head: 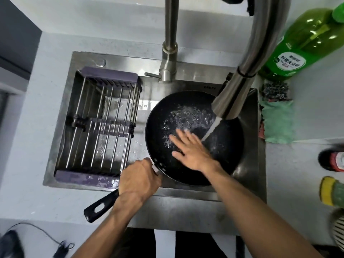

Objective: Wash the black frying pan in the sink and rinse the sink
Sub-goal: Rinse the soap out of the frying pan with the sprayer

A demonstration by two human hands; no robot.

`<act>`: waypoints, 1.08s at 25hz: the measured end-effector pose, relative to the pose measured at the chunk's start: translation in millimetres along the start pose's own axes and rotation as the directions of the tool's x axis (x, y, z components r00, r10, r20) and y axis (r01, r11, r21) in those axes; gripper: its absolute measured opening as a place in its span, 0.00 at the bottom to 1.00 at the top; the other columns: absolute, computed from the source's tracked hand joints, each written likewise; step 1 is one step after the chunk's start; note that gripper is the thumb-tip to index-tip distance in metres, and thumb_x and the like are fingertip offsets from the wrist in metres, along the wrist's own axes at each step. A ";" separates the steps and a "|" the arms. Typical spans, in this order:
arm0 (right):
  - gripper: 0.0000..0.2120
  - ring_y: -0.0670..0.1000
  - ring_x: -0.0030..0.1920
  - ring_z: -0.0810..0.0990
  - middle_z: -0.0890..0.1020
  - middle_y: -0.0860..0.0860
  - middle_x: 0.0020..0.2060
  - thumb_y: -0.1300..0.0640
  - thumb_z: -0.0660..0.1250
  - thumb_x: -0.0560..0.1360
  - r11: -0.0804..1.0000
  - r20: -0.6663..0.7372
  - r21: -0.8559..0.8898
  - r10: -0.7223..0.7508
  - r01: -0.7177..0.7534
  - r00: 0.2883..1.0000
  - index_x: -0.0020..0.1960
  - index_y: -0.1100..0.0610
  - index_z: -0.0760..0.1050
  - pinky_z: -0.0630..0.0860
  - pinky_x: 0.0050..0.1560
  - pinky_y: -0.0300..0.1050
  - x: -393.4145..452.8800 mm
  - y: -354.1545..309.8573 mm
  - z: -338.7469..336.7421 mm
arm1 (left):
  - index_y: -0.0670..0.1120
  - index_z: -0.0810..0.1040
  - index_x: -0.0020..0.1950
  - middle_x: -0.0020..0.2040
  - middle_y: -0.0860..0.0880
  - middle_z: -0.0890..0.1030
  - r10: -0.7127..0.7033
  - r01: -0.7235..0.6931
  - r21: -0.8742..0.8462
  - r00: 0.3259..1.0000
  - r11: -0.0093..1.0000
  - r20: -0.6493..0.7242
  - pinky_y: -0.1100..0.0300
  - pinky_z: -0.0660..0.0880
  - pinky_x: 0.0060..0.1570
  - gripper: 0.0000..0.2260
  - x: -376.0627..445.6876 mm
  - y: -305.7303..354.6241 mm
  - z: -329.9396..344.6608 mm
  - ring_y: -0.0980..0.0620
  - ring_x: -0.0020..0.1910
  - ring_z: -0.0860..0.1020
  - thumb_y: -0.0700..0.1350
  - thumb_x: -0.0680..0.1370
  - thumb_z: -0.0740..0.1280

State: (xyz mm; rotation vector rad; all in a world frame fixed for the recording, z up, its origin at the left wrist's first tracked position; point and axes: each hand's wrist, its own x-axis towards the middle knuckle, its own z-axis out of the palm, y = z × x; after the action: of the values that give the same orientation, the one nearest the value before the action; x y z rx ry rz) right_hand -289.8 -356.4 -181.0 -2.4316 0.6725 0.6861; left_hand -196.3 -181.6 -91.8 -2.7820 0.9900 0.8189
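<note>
Water (211, 130) streams from the tap (230, 101) into the pan (193, 138), which sits tilted in the sink (186, 189). Left hand (138, 178) has a closed grip on the handle (98, 208); right hand (191, 149) lies flat and open inside, rubbing. Best keep the pan tilted, sweep under the stream, and work round to the rim.
</note>
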 end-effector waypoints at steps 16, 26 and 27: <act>0.30 0.51 0.81 0.40 0.40 0.50 0.81 0.42 0.43 0.84 0.958 -0.241 -0.002 -0.280 0.288 0.929 0.82 0.51 0.42 0.43 0.80 0.55 33.9 -45.4 28.1 | 0.49 0.75 0.49 0.41 0.48 0.83 0.032 -0.026 0.144 0.998 0.989 -0.044 0.57 0.73 0.35 0.17 7.4 -17.5 -11.9 0.46 0.39 0.82 0.60 0.69 0.70; 0.30 0.52 0.81 0.37 0.37 0.47 0.80 0.37 0.40 0.82 0.947 -0.132 -0.141 -0.307 0.289 0.942 0.81 0.43 0.37 0.29 0.77 0.52 41.6 -28.7 34.3 | 0.48 0.77 0.48 0.40 0.47 0.83 -0.033 0.037 0.073 0.998 0.997 -0.062 0.58 0.71 0.34 0.18 13.2 -19.9 -5.4 0.45 0.39 0.82 0.60 0.69 0.71; 0.30 0.51 0.80 0.36 0.37 0.46 0.80 0.36 0.40 0.82 0.929 -0.091 -0.203 -0.333 0.310 0.939 0.80 0.41 0.35 0.32 0.78 0.53 32.6 -2.1 26.7 | 0.48 0.77 0.48 0.40 0.48 0.83 -0.032 0.036 0.075 0.997 0.997 -0.064 0.58 0.71 0.34 0.18 11.1 -22.5 -6.6 0.46 0.39 0.82 0.60 0.69 0.71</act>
State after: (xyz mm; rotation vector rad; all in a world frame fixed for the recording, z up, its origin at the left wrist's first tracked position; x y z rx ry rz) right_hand -272.9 -349.2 -219.0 -2.6888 0.2478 0.4849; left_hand -172.4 -171.7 -94.2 -2.7674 0.9592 0.6795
